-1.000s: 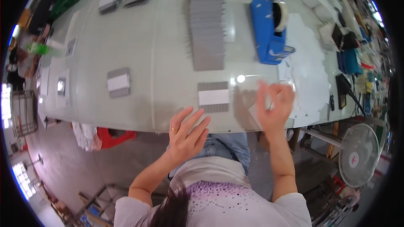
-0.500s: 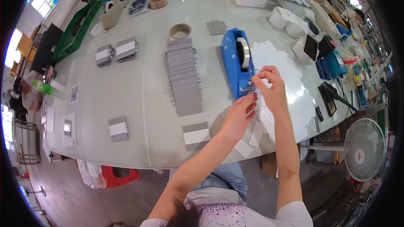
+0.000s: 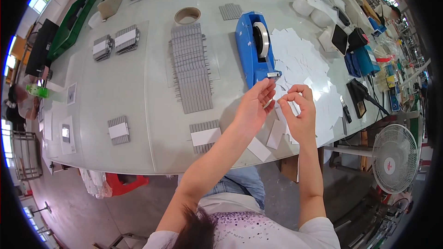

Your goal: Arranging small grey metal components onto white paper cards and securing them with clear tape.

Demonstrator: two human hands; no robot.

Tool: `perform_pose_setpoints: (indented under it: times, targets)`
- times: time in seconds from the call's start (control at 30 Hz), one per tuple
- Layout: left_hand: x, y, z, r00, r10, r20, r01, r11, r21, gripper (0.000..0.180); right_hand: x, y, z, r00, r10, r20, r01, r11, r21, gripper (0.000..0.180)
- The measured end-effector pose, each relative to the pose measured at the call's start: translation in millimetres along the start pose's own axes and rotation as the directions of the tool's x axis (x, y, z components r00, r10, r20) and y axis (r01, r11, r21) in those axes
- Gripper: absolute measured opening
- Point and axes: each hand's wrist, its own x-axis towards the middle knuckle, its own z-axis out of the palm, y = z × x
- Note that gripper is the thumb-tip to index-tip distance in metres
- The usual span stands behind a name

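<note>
A blue tape dispenser (image 3: 248,48) with a roll of tape stands right of the table's middle. My left hand (image 3: 253,103) is just in front of its cutting end, fingers loosely bent and apart, with nothing seen in them. Close by, over the white paper slips (image 3: 300,64), my right hand (image 3: 300,115) pinches thumb and forefinger together; whatever is between them is too small to make out. Left of my left forearm lies a bundle of grey strips (image 3: 213,124) with a white paper band (image 3: 206,136) across it. Beyond it stretches a long overlapping row of grey strips (image 3: 191,64).
More banded grey bundles lie at the left (image 3: 118,130) and far left (image 3: 126,39). A brown tape roll (image 3: 187,15) and a flat grey piece (image 3: 230,11) are farther back. White cards (image 3: 259,149) rest by the front edge. A fan (image 3: 395,159) stands at the right.
My hands have come away from the dispenser's cutting end toward me, the right one lower and slightly apart from the left. The view has shifted, so the table things sit higher.
</note>
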Motion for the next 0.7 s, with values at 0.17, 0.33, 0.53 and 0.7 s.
perform_pose_setpoints:
  times: [0.17,0.33,0.53,0.7]
  targets:
    - [-1,-5,-6,0.992,0.108,-0.062,-0.101,0.99,0.1,0.016,-6,-6,15,0.995,-0.092,-0.03,0.085,0.976,-0.199,0.006]
    - [3,-49,-8,0.983,0.131,-0.125,-0.124,0.991,0.059,0.015,-43,18,19,0.992,-0.073,-0.101,0.042,0.959,-0.28,0.007]
    - [-70,-38,-20,0.884,0.438,-0.163,-0.417,0.897,0.151,0.021,-67,-28,33,0.975,0.196,0.108,-0.217,0.946,0.239,0.003]
    - [-113,-31,-81,0.757,0.636,-0.149,-0.616,0.771,0.163,0.021,-81,-57,59,0.976,0.134,0.171,-0.19,0.91,0.369,0.008]
